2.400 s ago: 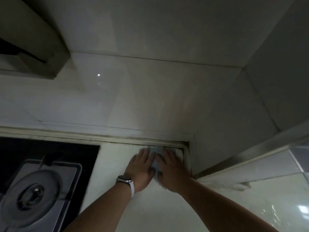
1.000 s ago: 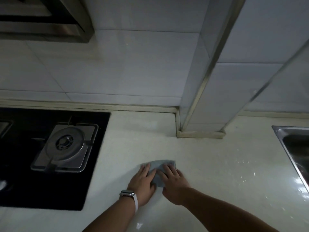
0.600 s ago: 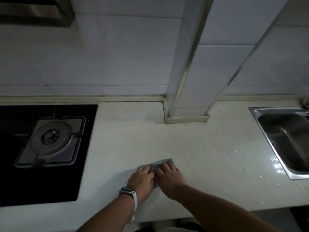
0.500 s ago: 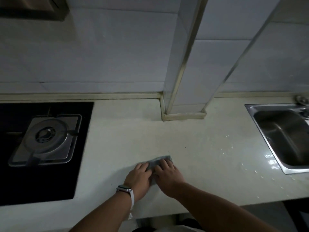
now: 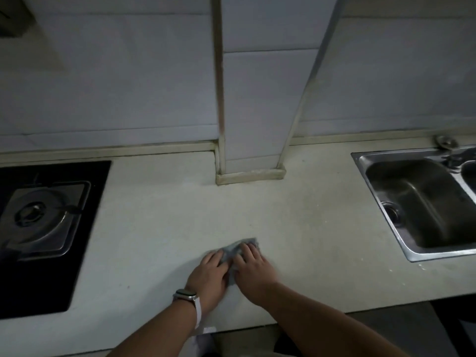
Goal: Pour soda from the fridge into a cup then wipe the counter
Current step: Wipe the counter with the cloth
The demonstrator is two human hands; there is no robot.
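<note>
A small grey cloth (image 5: 238,248) lies bunched on the pale counter (image 5: 159,228), near its front edge. My left hand (image 5: 210,275), with a watch on the wrist, and my right hand (image 5: 253,271) lie side by side on the cloth and press it onto the counter. Their fingers are bent slightly over the cloth's near part, which they hide. No soda or cup is in view.
A black gas hob with a steel burner (image 5: 38,222) is set into the counter at the left. A steel sink (image 5: 422,202) sits at the right. A tiled pillar (image 5: 251,124) juts from the back wall. The counter's front edge runs just below my wrists.
Both hands have drawn the cloth from the back corner by the pillar toward the counter's front edge. The view has tilted down, and the sink has come into sight.
</note>
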